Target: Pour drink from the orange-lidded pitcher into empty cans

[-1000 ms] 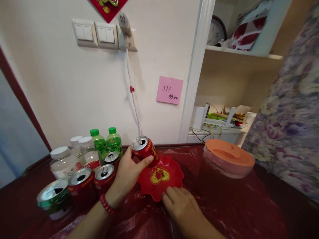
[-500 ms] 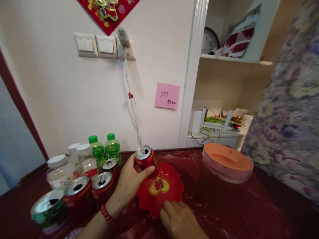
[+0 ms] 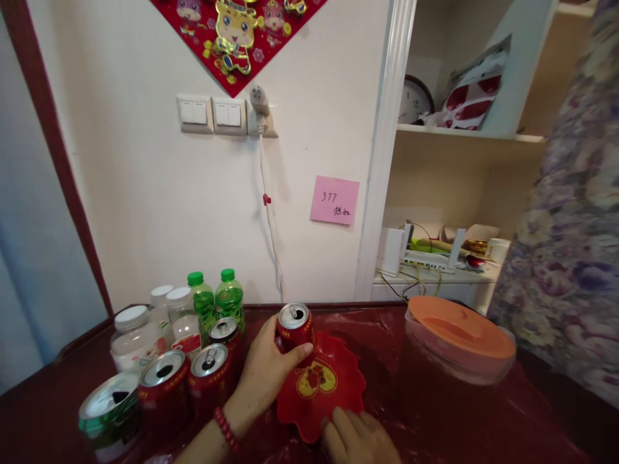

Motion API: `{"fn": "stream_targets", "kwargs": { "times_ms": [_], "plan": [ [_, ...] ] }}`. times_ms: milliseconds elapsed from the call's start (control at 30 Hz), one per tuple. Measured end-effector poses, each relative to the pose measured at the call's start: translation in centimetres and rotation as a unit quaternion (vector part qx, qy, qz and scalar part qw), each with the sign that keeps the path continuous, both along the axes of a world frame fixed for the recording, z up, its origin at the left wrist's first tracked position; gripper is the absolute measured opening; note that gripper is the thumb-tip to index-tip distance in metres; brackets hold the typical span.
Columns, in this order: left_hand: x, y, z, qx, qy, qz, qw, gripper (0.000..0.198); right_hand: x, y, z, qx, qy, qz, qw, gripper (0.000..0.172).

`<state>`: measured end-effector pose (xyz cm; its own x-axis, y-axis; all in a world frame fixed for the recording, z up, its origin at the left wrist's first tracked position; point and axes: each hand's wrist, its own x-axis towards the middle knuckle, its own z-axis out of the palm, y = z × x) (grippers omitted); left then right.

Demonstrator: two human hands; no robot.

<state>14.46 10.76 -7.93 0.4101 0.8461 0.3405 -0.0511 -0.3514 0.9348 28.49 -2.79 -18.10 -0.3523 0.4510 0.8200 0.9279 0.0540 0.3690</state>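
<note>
My left hand [image 3: 268,361] is closed around a red drink can [image 3: 296,330] with an opened top. The can is upright at the back left of a red scalloped plate [image 3: 333,380] with a gold design, hiding part of its rim. Whether the can rests on the plate or the table I cannot tell. At the plate's near right edge is my right hand [image 3: 360,438], its fingers curled and pressed together over the rim. The thumb and whatever those fingers might hold are hidden.
Left of my left arm stand red cans [image 3: 209,380], a green can [image 3: 109,419], white-lidded jars [image 3: 135,338] and green-capped bottles [image 3: 229,299]. An orange-lidded container [image 3: 459,338] is on the right. Behind the dark red table rises a wall with a cord [image 3: 273,245].
The view has tilted up, so everything appears lower and further right. My left hand keeps its grip on the can, and my right hand stays by the plate's near edge.
</note>
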Motion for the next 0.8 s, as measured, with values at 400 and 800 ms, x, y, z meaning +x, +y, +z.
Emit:
{"fn": "stream_targets", "kwargs": {
  "times_ms": [400, 800],
  "plan": [
    [0.0, 0.1, -0.2, 0.011, 0.017, 0.004, 1.000, 0.064, -0.5, -0.5, 0.7, -0.026, 0.035, 0.019, 0.999, 0.035],
    [0.0, -0.1, 0.0, 0.020, 0.072, 0.014, 0.997, 0.065, -0.3, -0.9, 0.8, -0.051, 0.040, 0.025, 0.998, 0.038]
  ]
}}
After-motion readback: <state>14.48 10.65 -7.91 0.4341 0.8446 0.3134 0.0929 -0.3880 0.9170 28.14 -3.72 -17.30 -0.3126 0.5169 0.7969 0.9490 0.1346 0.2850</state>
